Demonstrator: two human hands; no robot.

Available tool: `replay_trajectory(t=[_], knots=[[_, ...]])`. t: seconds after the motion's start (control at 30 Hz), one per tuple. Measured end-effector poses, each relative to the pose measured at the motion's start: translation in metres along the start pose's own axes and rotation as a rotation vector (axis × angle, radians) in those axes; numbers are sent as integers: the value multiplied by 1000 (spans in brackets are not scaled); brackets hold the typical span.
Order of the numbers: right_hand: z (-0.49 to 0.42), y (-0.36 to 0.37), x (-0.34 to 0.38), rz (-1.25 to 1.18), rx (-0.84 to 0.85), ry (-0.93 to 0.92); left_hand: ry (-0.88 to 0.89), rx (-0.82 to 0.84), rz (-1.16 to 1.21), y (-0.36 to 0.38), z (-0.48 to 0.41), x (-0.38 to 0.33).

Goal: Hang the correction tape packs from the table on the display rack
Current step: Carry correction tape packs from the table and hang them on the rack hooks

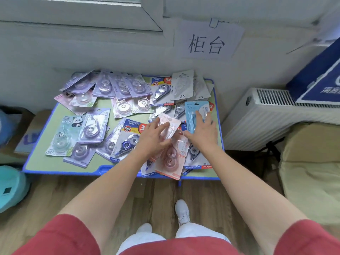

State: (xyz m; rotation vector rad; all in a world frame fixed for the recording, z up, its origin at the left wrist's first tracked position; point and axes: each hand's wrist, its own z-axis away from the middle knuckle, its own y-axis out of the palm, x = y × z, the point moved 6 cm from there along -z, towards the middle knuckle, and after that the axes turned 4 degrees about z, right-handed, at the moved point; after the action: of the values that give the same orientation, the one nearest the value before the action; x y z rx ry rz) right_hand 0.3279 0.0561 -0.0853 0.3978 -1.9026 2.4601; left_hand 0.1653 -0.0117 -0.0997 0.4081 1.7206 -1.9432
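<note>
Pink pack: a pale pink correction tape pack (pixel 170 124) is tipped up a little above the pile, near the front right part of the table.
Left hand: the left hand (pixel 151 138) holds the pink pack by its lower left side, with the fingers bent round its edge.
Blue pack: a light blue correction tape pack (pixel 191 111) with "36" on it stands just beside the pink one, on its right.
Right hand: the right hand (pixel 203 133) holds the blue pack, with the fingers spread on its front and the thumb at its bottom end.
Other packs: lots of packs lie flat in a messy pile. Purple packs (pixel 121 87) are at the back, grey packs (pixel 182 85) are at the back right, and a panda pack (pixel 66 133) is at the left. A blue and yellow pack (pixel 128 138) is just left of the left hand, and a pink two-roll pack (pixel 171 159) lies under the wrists.
Table: a low table (pixel 60 171) with a green top and a blue rim holds all the packs.
Wall: a paper sign (pixel 207 41) hangs above the table.
Right side: a white radiator (pixel 257 115) has a blue box (pixel 320 76) on top.
Floor: a wooden floor (pixel 147 192) and a white shoe (pixel 182 210).
</note>
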Motion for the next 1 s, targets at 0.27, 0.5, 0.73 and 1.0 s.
replay_trajectory(t=[0.27,0.5,0.73,1.0], knots=[[100,6,-19,-48,-144,285,236,87,-94,-10,29,-13],[211,30,-49,-129,-205,560,466,181,-131,15,74,-54],[325,54,-94,-218,-253,826,666,317,-141,67,137,-115],[504,89,-128,-334,-305,1105,927,471,-265,135,261,-178]])
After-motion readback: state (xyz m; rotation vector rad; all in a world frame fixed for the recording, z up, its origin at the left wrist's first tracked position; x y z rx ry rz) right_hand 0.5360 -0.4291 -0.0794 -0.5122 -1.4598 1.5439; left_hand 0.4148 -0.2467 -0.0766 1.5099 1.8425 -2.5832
